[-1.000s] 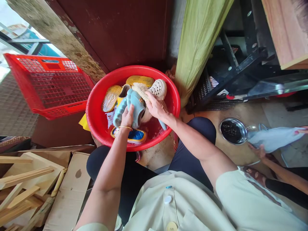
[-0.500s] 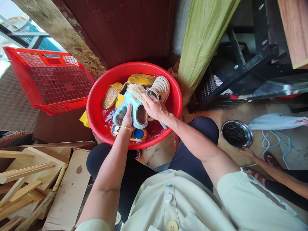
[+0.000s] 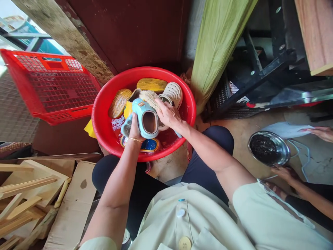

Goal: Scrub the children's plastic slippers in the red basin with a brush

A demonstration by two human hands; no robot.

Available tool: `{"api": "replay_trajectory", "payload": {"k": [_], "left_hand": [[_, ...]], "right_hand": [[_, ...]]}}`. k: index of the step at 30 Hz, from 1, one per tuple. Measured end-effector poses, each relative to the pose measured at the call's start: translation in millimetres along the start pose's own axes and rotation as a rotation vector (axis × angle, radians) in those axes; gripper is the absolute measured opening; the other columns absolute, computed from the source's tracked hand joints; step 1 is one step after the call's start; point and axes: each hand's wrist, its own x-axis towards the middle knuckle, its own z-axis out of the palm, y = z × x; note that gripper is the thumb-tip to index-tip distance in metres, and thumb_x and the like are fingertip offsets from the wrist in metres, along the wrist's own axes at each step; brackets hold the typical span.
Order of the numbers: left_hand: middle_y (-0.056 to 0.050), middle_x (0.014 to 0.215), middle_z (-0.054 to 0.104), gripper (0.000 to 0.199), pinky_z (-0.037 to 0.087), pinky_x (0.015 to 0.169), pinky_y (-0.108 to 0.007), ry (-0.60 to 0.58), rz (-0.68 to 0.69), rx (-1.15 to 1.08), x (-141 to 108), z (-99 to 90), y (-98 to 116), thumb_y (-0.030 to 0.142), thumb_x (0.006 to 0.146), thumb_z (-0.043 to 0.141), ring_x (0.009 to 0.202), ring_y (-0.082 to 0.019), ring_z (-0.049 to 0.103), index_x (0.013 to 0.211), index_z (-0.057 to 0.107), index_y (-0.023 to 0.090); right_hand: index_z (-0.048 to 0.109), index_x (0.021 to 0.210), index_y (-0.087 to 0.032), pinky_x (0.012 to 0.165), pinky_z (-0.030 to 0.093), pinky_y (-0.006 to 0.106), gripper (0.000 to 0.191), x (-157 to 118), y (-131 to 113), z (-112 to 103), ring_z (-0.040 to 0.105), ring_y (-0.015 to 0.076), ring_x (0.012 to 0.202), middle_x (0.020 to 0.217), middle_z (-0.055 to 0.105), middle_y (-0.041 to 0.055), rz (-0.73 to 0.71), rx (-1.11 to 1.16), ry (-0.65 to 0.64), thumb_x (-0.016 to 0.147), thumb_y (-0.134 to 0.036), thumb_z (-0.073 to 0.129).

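Note:
My left hand [image 3: 135, 128] is closed around a light blue clog [image 3: 142, 109], tilted so its opening faces me, above a red basin [image 3: 97, 133] of water. A scrub brush with pale bristles [image 3: 148, 97] is in my right hand [image 3: 168, 113], its bristles against the clog's far side. Around them in the basin lie a beige clog [image 3: 173, 92], a yellow clog sole [image 3: 121, 100], another yellow sole [image 3: 152, 84] and a dark blue shoe [image 3: 149, 145]. A yellow shoe [image 3: 128, 108] is partly hidden behind the blue clog.
A red plastic crate [image 3: 59, 86] stands left of the basin. Wooden pieces [image 3: 26, 187] fill a cardboard box [image 3: 73, 205] at lower left. On the right, another person's hand [image 3: 286, 173] holds a metal bowl [image 3: 283, 149] with dark contents, near a pale plastic bag [image 3: 288, 130].
The blue clog has turned so its opening shows more toward me, the brush staying against it. At right, the other person's bowl has moved right and tilted.

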Motion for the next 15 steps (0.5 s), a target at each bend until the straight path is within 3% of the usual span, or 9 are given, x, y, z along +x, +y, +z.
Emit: {"api": "replay_trajectory", "payload": {"k": [6, 12, 15], "left_hand": [[-0.007, 0.104, 0.080, 0.052, 0.054, 0.110, -0.038, 0.018, 0.004, -0.012, 8, -4.2, 4, 0.050, 0.110, 0.030, 0.117, -0.021, 0.071, 0.126, 0.067, 0.018], [-0.005, 0.105, 0.080, 0.035, 0.058, 0.104, -0.035, 0.078, 0.083, 0.063, 2, -12.2, 2, 0.045, 0.101, 0.058, 0.107, -0.021, 0.076, 0.125, 0.068, 0.022], [-0.006, 0.111, 0.080, 0.037, 0.060, 0.101, -0.037, 0.077, 0.090, 0.105, -2, -14.3, 3, 0.048, 0.100, 0.058, 0.112, -0.023, 0.075, 0.125, 0.068, 0.024]], "right_hand": [[0.040, 0.162, -0.028, 0.089, 0.057, 0.034, 0.057, -20, -21, -6, 0.069, 0.0252, 0.107, 0.143, 0.061, 0.0120, -0.171, -0.063, -0.112, 0.104, -0.026, 0.037], [0.046, 0.158, -0.024, 0.096, 0.055, 0.035, 0.054, -9, -4, -15, 0.067, 0.0253, 0.112, 0.134, 0.065, 0.0133, -0.004, -0.116, -0.021, 0.107, -0.022, 0.028], [0.042, 0.161, -0.025, 0.091, 0.057, 0.034, 0.055, -17, -10, -15, 0.068, 0.0260, 0.110, 0.137, 0.062, 0.0138, -0.066, -0.124, -0.043, 0.107, -0.026, 0.031]]}}
